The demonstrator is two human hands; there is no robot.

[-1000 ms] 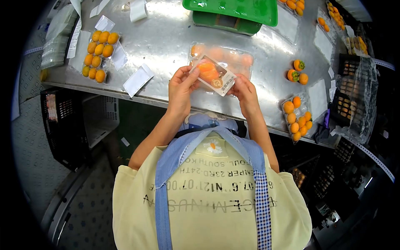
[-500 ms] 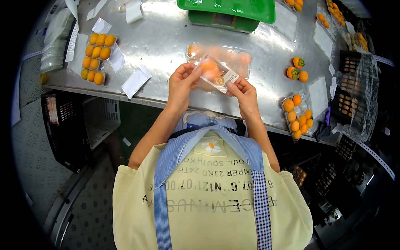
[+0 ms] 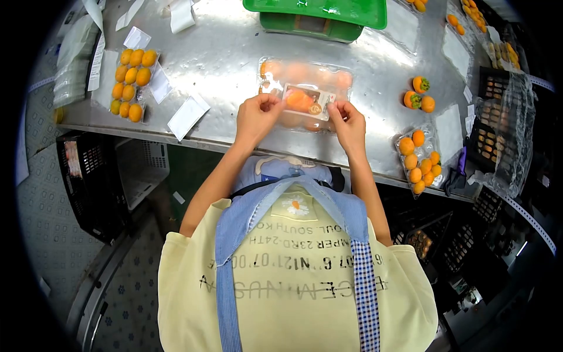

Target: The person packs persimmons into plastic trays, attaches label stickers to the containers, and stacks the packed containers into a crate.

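A rectangular printed label [image 3: 308, 103] with a picture of orange fruit stretches level between my hands. My left hand [image 3: 255, 121] pinches its left edge between thumb and fingers. At the right edge, my right hand [image 3: 350, 125] pinches it the same way. Right beneath lies a closed clear plastic fruit box [image 3: 305, 71] with orange fruit inside, flat on the metal table. The label covers the middle of its lid; whether it touches the plastic I cannot tell.
A green scale [image 3: 316, 17] stands behind the box. Trays of persimmons sit at left [image 3: 130, 82] and right [image 3: 419, 163], with loose persimmons [image 3: 420, 101] nearby. White paper slips [image 3: 188, 117] lie about. Black crates [image 3: 489, 117] stand at far right, and stacked clear plastic [image 3: 76, 64] at left.
The label has turned from a slant to level, lined up with the box. My right hand has moved up its right edge, and my left hand slightly down.
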